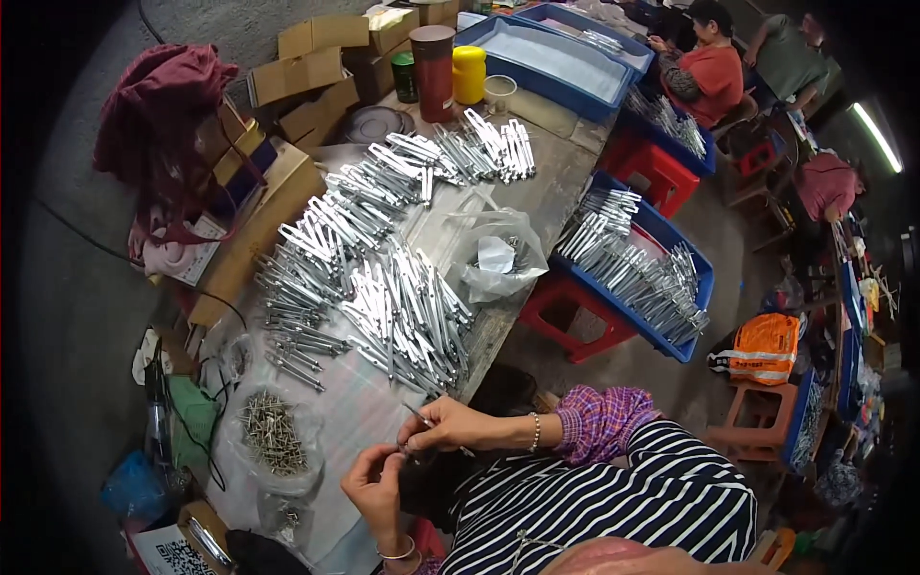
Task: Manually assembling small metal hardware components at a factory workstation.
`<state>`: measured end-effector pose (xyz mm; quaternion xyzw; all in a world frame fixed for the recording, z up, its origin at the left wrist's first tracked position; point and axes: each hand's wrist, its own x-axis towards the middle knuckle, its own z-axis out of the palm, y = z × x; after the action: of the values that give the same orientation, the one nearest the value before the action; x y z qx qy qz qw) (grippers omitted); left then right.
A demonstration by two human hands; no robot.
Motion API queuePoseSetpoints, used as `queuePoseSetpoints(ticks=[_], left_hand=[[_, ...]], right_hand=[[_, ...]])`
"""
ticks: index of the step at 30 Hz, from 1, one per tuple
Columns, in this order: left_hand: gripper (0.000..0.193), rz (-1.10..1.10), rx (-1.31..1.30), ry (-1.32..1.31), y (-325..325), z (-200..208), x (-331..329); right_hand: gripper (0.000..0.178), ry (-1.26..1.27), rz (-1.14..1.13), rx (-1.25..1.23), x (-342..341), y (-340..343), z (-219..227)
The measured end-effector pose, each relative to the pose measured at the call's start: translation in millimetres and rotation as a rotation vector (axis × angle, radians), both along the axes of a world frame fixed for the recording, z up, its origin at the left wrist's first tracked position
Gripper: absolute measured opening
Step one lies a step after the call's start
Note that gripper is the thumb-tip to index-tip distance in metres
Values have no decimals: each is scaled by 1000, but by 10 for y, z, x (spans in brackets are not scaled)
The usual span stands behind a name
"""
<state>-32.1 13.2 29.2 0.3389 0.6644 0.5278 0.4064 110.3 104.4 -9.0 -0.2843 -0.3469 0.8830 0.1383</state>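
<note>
Slim rod point(418, 415) gripped at lower centre of the frame

The rod is pinched between thumb and fingers of the right hand point(448, 426), in the lower centre of the frame; one end is pointed up and left, and the other is shown beyond the hand, down and right, near the striped top point(613, 489). The thumb and forefinger of the left hand point(376, 487) are brought close together just beside the right fingertips; what is pinched there, if anything, cannot be told.

The rod looks metallic and can be expected to be light, stiff and smooth; slipping or rolling is likely if it is loosely held. Little fragility is suggested. It is probably best gripped mid-shaft, with a second pinch near one end to check turning.

Above the hands, a heap point(402, 307) of similar silvery pieces is spread on the table point(565, 144); being overlapped, each is best lifted by an exposed end. At lower left, small metal parts point(276, 431) are held in an open bag. Right of centre, a blue tray point(628, 316) of silvery pieces is borne by a red stool point(575, 302).
</note>
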Motion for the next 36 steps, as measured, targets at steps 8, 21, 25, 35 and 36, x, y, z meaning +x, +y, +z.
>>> queuePoseSetpoints(ticks=[8, 21, 25, 35, 36], left_hand=[[8, -22, 35, 146, 15, -46, -2], [8, -91, 76, 304, 23, -27, -3], [11, -99, 84, 356, 58, 4, 2], [16, -76, 67, 346, 70, -9, 11], [17, -76, 57, 346, 64, -17, 10]], right_hand=[[14, 21, 33, -1, -5, 21, -2], [12, 26, 2, -137, -19, 26, -16], [13, -2, -34, -97, -18, 62, 15], [15, -17, -58, 35, -31, 60, -80], [15, -15, -67, 80, -36, 56, -85]])
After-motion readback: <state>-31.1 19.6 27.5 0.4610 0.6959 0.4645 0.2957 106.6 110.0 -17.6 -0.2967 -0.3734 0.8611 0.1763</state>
